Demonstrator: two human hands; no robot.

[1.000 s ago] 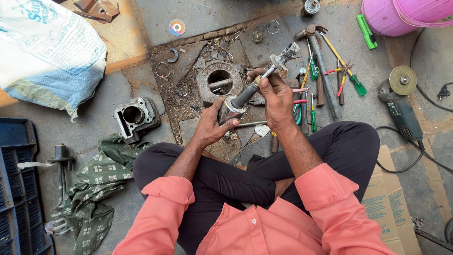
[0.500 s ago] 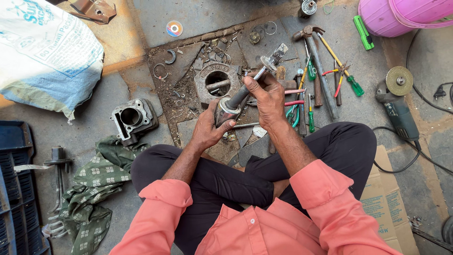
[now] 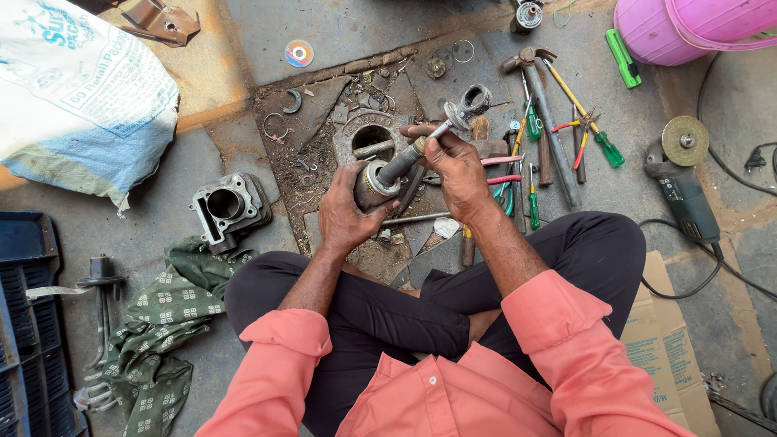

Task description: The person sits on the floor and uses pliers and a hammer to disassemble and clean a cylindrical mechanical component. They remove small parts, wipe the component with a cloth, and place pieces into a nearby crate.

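Observation:
I sit cross-legged on the ground. My left hand [image 3: 344, 212] grips a short metal cylinder, a piston [image 3: 374, 184], held at an angle. My right hand [image 3: 455, 166] holds a connecting rod [image 3: 447, 125] whose shaft runs into the top of the piston; its ring end [image 3: 474, 99] points up and away from me. Both hands are over a dirty metal plate [image 3: 320, 166] that carries a round holed block [image 3: 372, 137] and small loose parts.
An engine cylinder block [image 3: 229, 206] lies at the left beside a patterned green cloth [image 3: 158, 332]. A hammer [image 3: 544, 105], screwdrivers [image 3: 583, 117] and pliers lie to the right, then an angle grinder [image 3: 680, 182]. A white sack [image 3: 77, 105], a blue crate [image 3: 24, 340], a pink bucket [image 3: 688, 28] and cardboard [image 3: 672, 356] stand around.
The hands and the piston-and-rod assembly stay in about the same place; the rod's angle shifts slightly and my right hand has regripped the shaft.

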